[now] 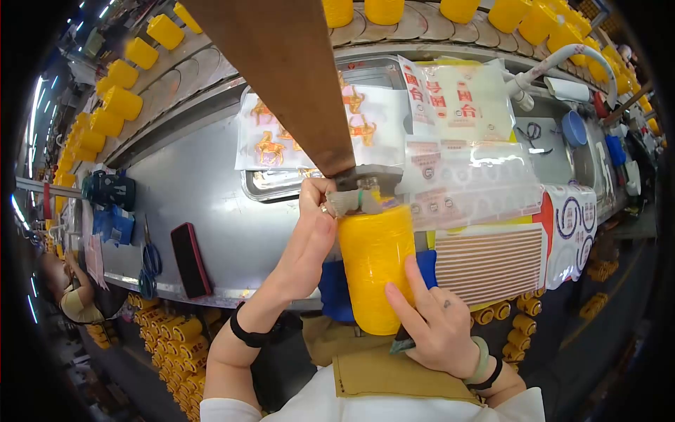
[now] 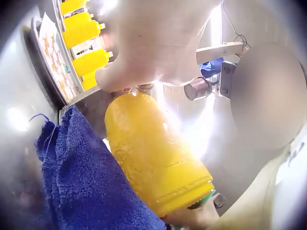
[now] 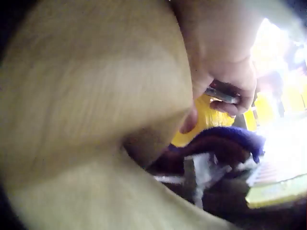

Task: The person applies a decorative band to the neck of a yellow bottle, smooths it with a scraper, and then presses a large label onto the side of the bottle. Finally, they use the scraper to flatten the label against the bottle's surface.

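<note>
A yellow bottle (image 1: pixel 376 260) lies with its neck away from the body and its base towards it. My left hand (image 1: pixel 309 239) grips it at the neck, where grey fabric (image 1: pixel 344 202) wraps the fingertips. Against the lower side of the bottle rest two extended fingers of my right hand (image 1: pixel 443 327). The other right fingers curl round a flat dark green piece (image 1: pixel 402 342), whose metal edge (image 3: pixel 223 93) shows in the right wrist view; cannot tell its kind. A blue towel (image 2: pixel 91 177) lies beside and beneath the bottle on the bench edge.
A brown beam (image 1: pixel 281 77) slants down close above the bottle neck. The steel bench (image 1: pixel 204 169) bears a tray (image 1: pixel 264 193) of gold horse figures, sticker sheets (image 1: pixel 467 176), a striped sheet (image 1: pixel 492 257), a phone (image 1: pixel 190 260) and scissors (image 1: pixel 149 260). Yellow bottles line the conveyor (image 1: pixel 401 24) behind.
</note>
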A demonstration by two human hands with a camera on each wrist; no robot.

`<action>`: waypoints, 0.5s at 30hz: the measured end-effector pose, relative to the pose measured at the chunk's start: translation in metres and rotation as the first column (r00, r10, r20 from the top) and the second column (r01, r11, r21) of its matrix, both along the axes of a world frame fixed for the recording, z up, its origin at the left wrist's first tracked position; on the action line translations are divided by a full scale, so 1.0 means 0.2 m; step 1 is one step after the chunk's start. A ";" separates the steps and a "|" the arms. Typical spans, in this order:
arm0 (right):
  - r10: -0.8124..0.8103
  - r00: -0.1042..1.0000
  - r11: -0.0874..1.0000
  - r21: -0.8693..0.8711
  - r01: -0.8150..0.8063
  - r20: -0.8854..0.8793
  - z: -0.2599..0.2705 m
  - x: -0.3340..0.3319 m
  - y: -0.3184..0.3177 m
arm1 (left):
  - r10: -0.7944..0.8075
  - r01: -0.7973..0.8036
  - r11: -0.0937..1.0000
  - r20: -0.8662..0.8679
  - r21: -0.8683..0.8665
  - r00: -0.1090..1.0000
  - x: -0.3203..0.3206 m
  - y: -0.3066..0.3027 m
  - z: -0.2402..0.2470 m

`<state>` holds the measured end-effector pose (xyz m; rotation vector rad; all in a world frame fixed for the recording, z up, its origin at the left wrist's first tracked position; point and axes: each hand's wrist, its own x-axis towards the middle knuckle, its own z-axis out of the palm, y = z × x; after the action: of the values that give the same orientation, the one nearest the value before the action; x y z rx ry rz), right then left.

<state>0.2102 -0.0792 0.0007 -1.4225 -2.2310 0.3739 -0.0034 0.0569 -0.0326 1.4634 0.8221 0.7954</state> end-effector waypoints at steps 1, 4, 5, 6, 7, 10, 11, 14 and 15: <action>-0.006 0.997 1.000 0.024 0.008 -0.076 -0.04 0.00 0.00 | 0.042 -0.041 0.998 0.023 -0.049 0.999 0.00 0.00 -0.01; -0.114 0.975 0.993 0.006 0.117 -0.190 -0.09 -0.02 0.02 | -0.012 0.015 0.998 -0.050 0.058 0.999 -0.01 0.01 0.01; -0.113 0.975 0.993 0.012 0.117 -0.190 -0.11 -0.02 0.02 | -0.004 0.007 0.998 -0.046 0.064 0.999 -0.01 0.01 0.00; -0.114 0.975 0.993 0.013 0.119 -0.193 -0.11 -0.02 0.02 | 0.005 -0.003 0.997 -0.033 0.083 0.999 -0.02 0.02 -0.03; -0.081 0.990 0.996 0.011 0.083 -0.116 -0.05 -0.02 0.02 | 0.010 -0.007 0.996 -0.024 0.093 1.000 -0.02 0.01 -0.05; 0.031 0.994 0.999 -0.038 -0.036 -0.108 0.01 0.01 0.00 | 0.003 -0.003 1.000 0.014 0.030 1.000 -0.01 0.01 -0.04; -0.020 0.975 0.999 0.020 0.025 -0.222 -0.06 0.00 0.00 | 0.013 -0.014 0.999 0.025 0.030 1.000 -0.01 0.01 -0.05; -0.171 0.937 0.985 -0.052 0.162 -0.306 -0.22 -0.01 0.02 | -0.025 0.029 0.996 -0.044 0.087 0.999 -0.02 0.02 -0.01; -0.106 0.970 0.994 -0.005 0.107 -0.217 -0.19 0.01 0.01 | -0.020 0.023 0.996 -0.040 0.088 0.999 -0.01 0.03 -0.01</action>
<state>0.2116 -0.0764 -0.0368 -1.4180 -1.9716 0.4613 -0.0056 0.0627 -0.0352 1.5683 0.8078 0.7980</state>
